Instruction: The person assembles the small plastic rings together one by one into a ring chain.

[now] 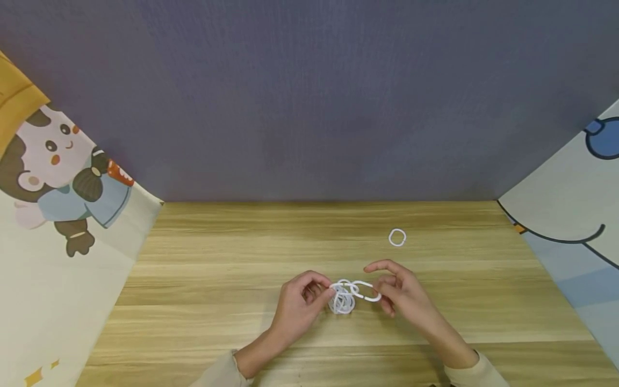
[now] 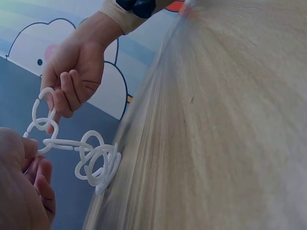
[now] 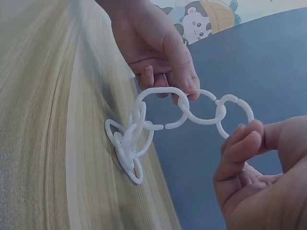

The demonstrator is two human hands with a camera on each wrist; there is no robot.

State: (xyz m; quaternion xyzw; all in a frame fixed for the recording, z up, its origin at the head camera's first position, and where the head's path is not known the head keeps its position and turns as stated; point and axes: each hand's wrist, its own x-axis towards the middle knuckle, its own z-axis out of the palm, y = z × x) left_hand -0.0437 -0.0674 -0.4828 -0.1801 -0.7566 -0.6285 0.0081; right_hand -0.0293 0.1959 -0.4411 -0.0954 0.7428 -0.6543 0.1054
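A chain of white plastic links (image 3: 165, 89) is stretched between both hands, low over the table. The left hand (image 1: 301, 303) pinches one link between thumb and fingers. At the chain's end, the right hand (image 1: 408, 295) pinches the last link (image 3: 248, 109) with its thumb and a finger; its index finger extends forward in the head view. Each link in the held stretch is an oval ring with a small gap in its side. Below the left fingertips, the remaining links bunch into a tangled heap (image 1: 343, 308) close to the tabletop.
One loose white link (image 1: 390, 238) lies on the wooden table (image 1: 242, 236), beyond the right hand. A grey-blue panel (image 1: 309, 107) stands along the far edge. Cartoon-printed panels (image 1: 72, 290) rise at the left and right sides.
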